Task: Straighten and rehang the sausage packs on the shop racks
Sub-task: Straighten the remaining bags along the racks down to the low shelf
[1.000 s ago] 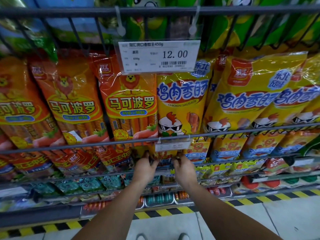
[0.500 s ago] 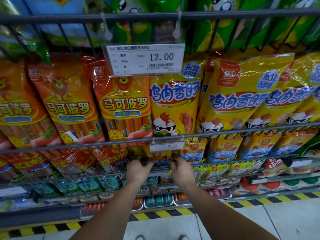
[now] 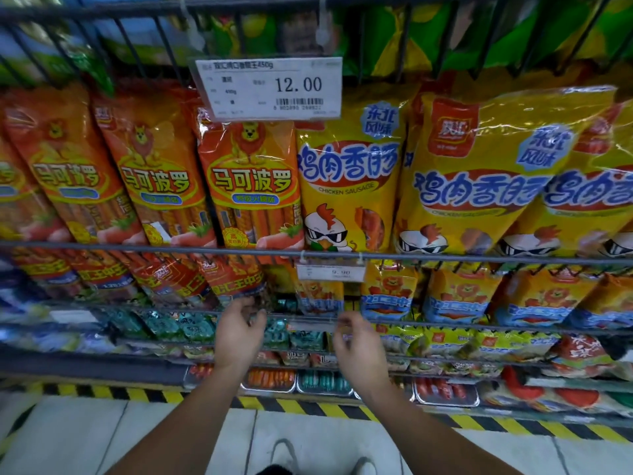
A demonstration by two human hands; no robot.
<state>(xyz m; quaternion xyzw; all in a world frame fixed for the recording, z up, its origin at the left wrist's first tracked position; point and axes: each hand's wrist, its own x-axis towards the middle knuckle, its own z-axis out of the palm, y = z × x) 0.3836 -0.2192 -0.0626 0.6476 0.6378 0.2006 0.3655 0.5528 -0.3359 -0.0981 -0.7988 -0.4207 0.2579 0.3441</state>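
We cannot tell whether the left hand point(image 3: 239, 332) or the right hand point(image 3: 359, 344) grips anything; their fingers are blurred. The small price tag point(image 3: 331, 271) is too blurred for us to read fully. The view's edges cut off the leftmost orange pack point(image 3: 10, 186) and the green bags point(image 3: 513, 32) above.

2 bare forearms point(image 3: 178, 430), pale shoes point(image 3: 285, 454)

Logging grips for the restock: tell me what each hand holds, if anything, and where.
Left hand appears to pinch the red sausage pack by its bottom edge. Right hand: curled, blurred; cannot be told.
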